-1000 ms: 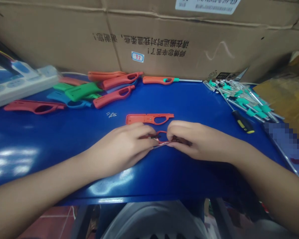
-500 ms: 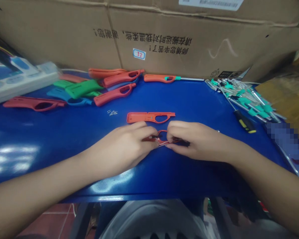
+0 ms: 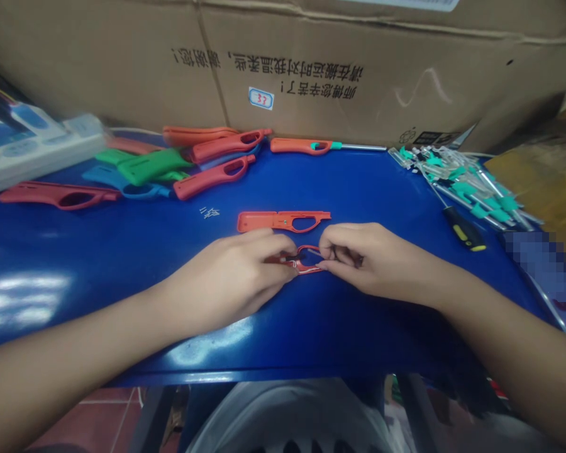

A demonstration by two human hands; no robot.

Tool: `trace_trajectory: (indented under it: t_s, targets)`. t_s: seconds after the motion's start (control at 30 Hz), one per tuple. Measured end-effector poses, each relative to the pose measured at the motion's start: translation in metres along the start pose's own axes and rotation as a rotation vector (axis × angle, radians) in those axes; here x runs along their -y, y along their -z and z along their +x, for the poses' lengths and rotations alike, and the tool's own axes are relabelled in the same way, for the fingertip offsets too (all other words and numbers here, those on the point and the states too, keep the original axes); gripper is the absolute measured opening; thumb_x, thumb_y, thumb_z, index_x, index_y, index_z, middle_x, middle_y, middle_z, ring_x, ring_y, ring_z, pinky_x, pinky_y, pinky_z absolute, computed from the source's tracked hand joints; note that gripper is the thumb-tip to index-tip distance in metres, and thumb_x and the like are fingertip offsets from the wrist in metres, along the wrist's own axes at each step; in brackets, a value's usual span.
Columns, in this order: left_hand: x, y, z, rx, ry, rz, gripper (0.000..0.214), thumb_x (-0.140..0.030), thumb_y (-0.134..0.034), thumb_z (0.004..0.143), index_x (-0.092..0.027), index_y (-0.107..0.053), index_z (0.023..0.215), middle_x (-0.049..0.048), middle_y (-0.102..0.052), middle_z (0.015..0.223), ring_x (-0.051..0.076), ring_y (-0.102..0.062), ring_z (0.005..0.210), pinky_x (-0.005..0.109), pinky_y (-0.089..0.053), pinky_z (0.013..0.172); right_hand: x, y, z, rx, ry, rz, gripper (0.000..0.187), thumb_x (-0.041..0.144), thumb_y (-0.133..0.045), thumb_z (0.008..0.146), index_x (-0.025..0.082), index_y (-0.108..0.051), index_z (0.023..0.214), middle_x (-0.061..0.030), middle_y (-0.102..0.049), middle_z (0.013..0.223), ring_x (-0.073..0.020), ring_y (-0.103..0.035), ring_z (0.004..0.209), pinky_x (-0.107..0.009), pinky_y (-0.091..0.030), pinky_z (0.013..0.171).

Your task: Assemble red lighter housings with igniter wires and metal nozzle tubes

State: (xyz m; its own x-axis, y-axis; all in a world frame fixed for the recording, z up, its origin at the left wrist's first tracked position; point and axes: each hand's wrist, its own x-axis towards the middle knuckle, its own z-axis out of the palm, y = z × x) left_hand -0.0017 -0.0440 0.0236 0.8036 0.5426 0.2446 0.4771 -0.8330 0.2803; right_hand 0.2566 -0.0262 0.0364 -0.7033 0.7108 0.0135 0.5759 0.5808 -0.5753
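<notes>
Near the middle of the table, my left hand (image 3: 245,267) is closed around the wide end of a red lighter casing half (image 3: 306,270), with its trigger loop showing to the right. A black part and a thin white wire show inside it by my fingertips. My right hand (image 3: 353,255) is closed at the loop's right end, thumb and index finger at the casing and wire; the curled fingers hide exactly what they pinch. Just beyond my hands lies another red casing half (image 3: 259,221), its hollow inside facing up.
Behind are red, green (image 3: 153,167) and blue casings, an assembled orange lighter (image 3: 295,146) and a cardboard box (image 3: 287,38). Tiny pins (image 3: 210,212) lie left. At right are a screwdriver (image 3: 465,229) and a pile of metal tubes with teal parts (image 3: 471,189). A power strip (image 3: 42,151) is far left.
My right hand has shifted slightly up and right, its fingers a little looser, so more of the loop and white wire shows. My left hand keeps its hold.
</notes>
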Motion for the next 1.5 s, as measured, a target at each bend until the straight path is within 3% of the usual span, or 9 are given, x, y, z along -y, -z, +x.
trace_trajectory:
  t_s: [0.3, 0.5, 0.7, 0.93, 1.17, 1.33, 1.5]
  targets:
    - [-0.001, -0.002, 0.0, 0.01, 0.01, 0.01, 0.027, -0.026, -0.051, 0.105, -0.022, -0.078, 0.108, 0.0073, -0.071, 0.113, 0.022, -0.069, 0.1, 0.036, -0.059, 0.089, -0.003, 0.0, -0.002, -0.006, 0.086, -0.012, 0.012, 0.01, -0.058, 0.094, 0.017, -0.066, 0.089, -0.0003, -0.063, 0.084, -0.0114, -0.055, 0.075, -0.024, -0.04, 0.067]
    - [0.001, 0.005, -0.001, 0.031, -0.202, 0.196, 0.028, -0.02, -0.05, 0.104, -0.014, -0.073, 0.119, 0.0069, -0.075, 0.118, 0.026, -0.069, 0.106, 0.041, -0.062, 0.09, -0.001, 0.005, -0.004, 0.035, 0.121, -0.024, 0.013, 0.015, -0.057, 0.098, 0.016, -0.069, 0.093, -0.0026, -0.067, 0.093, -0.0133, -0.061, 0.084, -0.026, -0.044, 0.077]
    - [0.003, 0.01, -0.004, 0.045, -0.283, 0.24, 0.034, -0.016, -0.045, 0.105, -0.014, -0.068, 0.13, 0.004, -0.074, 0.127, 0.026, -0.07, 0.106, 0.04, -0.063, 0.083, 0.001, 0.008, -0.004, 0.049, 0.123, -0.017, 0.013, 0.016, -0.059, 0.098, 0.016, -0.07, 0.092, -0.0025, -0.068, 0.092, -0.0133, -0.063, 0.083, -0.026, -0.046, 0.075]
    - [0.0, 0.018, -0.005, 0.144, -0.244, 0.258, 0.04, -0.019, -0.04, 0.107, -0.018, -0.059, 0.142, 0.0004, -0.072, 0.131, 0.027, -0.067, 0.114, 0.041, -0.062, 0.084, 0.001, 0.008, -0.005, 0.046, 0.128, -0.039, 0.013, 0.015, -0.06, 0.097, 0.016, -0.072, 0.09, -0.0031, -0.068, 0.09, -0.0147, -0.064, 0.083, -0.027, -0.047, 0.075]
    - [-0.009, 0.019, -0.006, 0.217, -0.208, 0.297, 0.042, -0.018, -0.046, 0.104, -0.017, -0.055, 0.145, 0.0028, -0.071, 0.133, 0.029, -0.065, 0.115, 0.043, -0.061, 0.084, 0.002, 0.011, -0.006, 0.057, 0.175, -0.051, 0.017, 0.007, -0.061, 0.093, 0.016, -0.075, 0.093, -0.0026, -0.07, 0.091, -0.0137, -0.064, 0.083, -0.025, -0.047, 0.076]
    - [-0.011, 0.017, -0.006, 0.178, -0.212, 0.338, 0.036, -0.016, -0.046, 0.103, -0.018, -0.063, 0.135, 0.0038, -0.074, 0.126, 0.029, -0.067, 0.111, 0.04, -0.059, 0.079, 0.001, 0.012, -0.008, 0.072, 0.2, -0.065, 0.017, 0.007, -0.062, 0.092, 0.017, -0.075, 0.091, -0.0022, -0.069, 0.089, -0.0131, -0.064, 0.081, -0.025, -0.047, 0.074]
    - [-0.006, 0.017, -0.005, 0.153, -0.229, 0.284, 0.034, -0.021, -0.041, 0.107, -0.019, -0.066, 0.13, 0.0032, -0.074, 0.127, 0.026, -0.066, 0.113, 0.039, -0.058, 0.088, 0.001, 0.013, -0.01, 0.065, 0.218, -0.093, 0.016, 0.01, -0.061, 0.094, 0.017, -0.076, 0.095, -0.0035, -0.072, 0.094, -0.0141, -0.067, 0.083, -0.025, -0.049, 0.076]
